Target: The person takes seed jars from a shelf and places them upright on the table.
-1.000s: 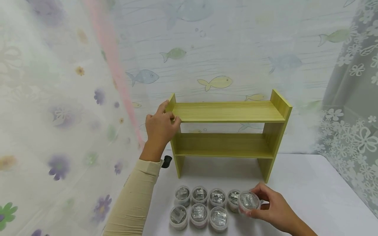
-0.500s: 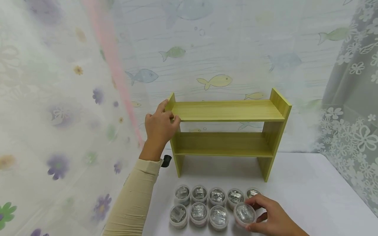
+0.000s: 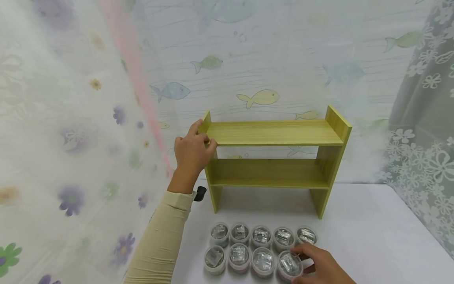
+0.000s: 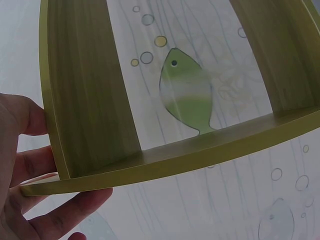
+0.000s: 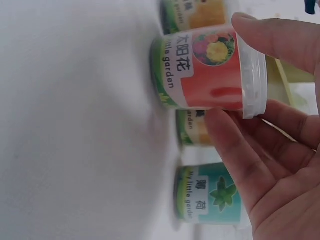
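1. Red-labelled tub pinched between thumb and fingers of right hand, at the front row's end, touching the bench.
2. Left hand grips the shelf at its corner post.
3. Risk: fingers brushing the adjacent tubs crowded to its left, knocking them askew.

Shelf behind two rows of tubs on table

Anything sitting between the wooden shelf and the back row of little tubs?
No. In the head view, only bare white table lies between the wooden shelf and the back row of tubs.
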`<state>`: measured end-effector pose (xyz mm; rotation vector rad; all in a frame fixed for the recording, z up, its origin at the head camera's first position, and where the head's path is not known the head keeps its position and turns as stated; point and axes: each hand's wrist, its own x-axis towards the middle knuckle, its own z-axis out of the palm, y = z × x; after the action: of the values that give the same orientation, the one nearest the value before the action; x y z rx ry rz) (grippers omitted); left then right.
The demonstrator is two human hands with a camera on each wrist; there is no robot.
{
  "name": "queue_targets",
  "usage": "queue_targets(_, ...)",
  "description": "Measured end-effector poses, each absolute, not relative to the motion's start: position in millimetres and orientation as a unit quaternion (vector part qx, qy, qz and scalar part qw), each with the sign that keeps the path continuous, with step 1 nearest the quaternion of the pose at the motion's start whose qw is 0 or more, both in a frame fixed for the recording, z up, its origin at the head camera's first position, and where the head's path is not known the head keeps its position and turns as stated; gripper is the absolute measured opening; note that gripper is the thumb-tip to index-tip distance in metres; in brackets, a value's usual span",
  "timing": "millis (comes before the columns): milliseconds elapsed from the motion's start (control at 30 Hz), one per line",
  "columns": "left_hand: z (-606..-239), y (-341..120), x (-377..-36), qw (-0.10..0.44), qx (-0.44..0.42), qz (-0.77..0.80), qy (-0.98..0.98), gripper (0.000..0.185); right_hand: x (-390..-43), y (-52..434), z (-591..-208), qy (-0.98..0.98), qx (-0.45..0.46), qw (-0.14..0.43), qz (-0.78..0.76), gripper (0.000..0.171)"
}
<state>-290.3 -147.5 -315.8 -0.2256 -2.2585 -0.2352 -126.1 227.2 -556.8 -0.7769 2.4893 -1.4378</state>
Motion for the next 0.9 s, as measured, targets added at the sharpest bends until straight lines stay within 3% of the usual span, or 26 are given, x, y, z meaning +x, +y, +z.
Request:
queue_targets(467,-313,-146,-279,0.407,-0.086,-0.081,-0.906,0.024,-122,229,-553,0.859,-0.258,0.094,-0.433,0.068)
queue_targets(900,-316,-146,-281,0.432,-0.092,-0.083,-0.893,0.024,-122,231,-555,0.857,-0.261,0.092,-0.435,0.067)
